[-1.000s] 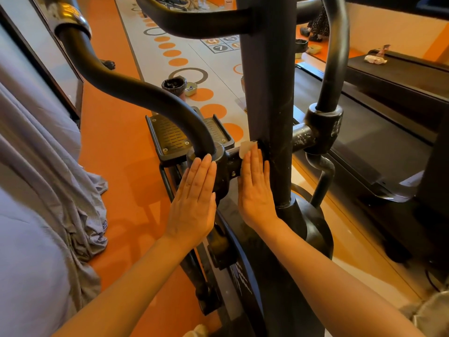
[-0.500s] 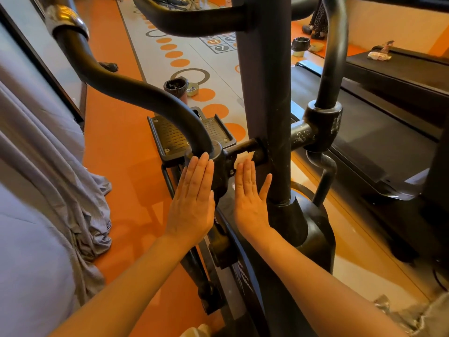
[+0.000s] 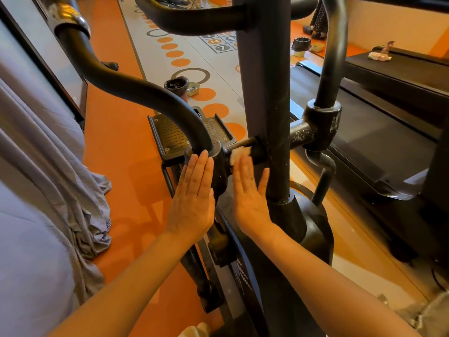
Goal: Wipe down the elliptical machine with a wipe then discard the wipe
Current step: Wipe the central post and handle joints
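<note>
The right hand (image 3: 249, 190) lies flat with straight fingers, pressing a white wipe (image 3: 239, 153) against the horizontal axle just left of the elliptical machine's central post (image 3: 264, 93); only the wipe's top edge shows above the fingertips. The left hand (image 3: 193, 195) rests flat, fingers straight and together, on the pivot housing (image 3: 220, 164) left of the post, holding nothing. A small bin (image 3: 176, 85) stands on the floor beyond the post, to its left.
</note>
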Demonstrator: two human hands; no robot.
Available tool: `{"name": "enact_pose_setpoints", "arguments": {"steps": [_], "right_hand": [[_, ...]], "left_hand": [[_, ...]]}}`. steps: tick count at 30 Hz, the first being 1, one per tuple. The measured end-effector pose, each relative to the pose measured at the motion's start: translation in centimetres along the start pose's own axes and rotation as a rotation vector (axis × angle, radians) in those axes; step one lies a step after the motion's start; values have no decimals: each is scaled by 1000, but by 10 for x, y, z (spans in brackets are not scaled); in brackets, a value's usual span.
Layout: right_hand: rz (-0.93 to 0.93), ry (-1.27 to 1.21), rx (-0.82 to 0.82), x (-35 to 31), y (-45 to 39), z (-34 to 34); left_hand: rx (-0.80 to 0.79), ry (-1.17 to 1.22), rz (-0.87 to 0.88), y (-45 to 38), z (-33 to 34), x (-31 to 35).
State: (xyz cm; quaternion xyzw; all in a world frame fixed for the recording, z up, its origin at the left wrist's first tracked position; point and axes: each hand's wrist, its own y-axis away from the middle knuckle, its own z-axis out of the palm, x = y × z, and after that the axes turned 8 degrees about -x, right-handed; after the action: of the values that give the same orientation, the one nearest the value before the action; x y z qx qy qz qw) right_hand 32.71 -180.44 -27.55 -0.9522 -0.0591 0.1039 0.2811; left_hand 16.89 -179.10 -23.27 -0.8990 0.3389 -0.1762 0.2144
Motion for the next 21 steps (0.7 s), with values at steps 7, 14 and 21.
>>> {"name": "enact_pose_setpoints", "arguments": {"steps": [7,14,21], "right_hand": [[42,-14,22,18,-1,1],[22,-235,-102,2,-6,-15],[59,-171,-39,18,-8,-20]], "left_hand": [[-12,-15,-8,-1,1,0],[1,-28,-19,-1,1,3],[13,-14,-33,-2,3,4]]}}
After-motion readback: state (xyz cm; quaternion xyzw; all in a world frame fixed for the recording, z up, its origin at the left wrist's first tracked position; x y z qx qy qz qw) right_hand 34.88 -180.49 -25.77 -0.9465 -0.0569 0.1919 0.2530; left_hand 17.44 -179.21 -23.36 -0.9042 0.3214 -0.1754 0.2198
